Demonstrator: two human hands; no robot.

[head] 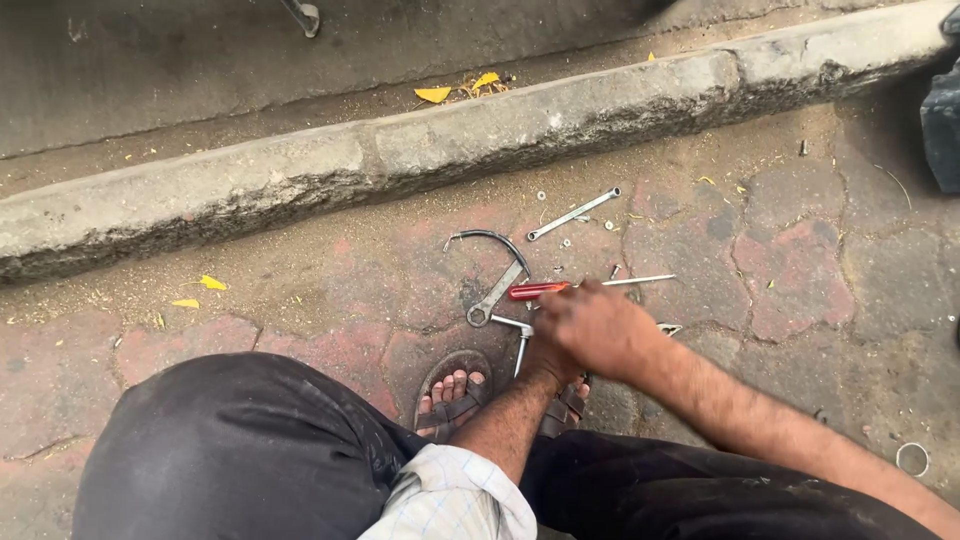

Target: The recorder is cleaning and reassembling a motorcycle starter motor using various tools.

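Knees: the person squats on the paving, dark trousers [240, 450] filling the 6 to 8 o'clock edge, a pale checked cuff [450, 495] at 6 o'clock.
Feet: sandalled feet [452, 398] just past the knees, toes pointing to 12 o'clock.
Left hand: left hand [553, 362] sits mostly hidden under the right one (I cannot tell how its fingers lie), close by a bent L-shaped key [520, 338].
Right hand: right hand [597, 328] comes in from 4 o'clock, back upward, fingers curled down and close together over the tools; what they pinch I cannot tell.
Screwdriver: red-handled screwdriver [540, 290] lies on the ground at the hand's 11 o'clock, touching or just beside the fingertips, its steel shaft [640, 281] running toward 3 o'clock.
Spanners: one spanner [495, 295] lies just left of the red handle, a curved dark cable [490, 238] above it; a second spanner [574, 214] lies farther off at 12 o'clock, small washers scattered near.
Kerb: a worn concrete kerb [400, 160] crosses from 9 to 2 o'clock.
Leaves: yellow leaves [455, 90] beyond it.
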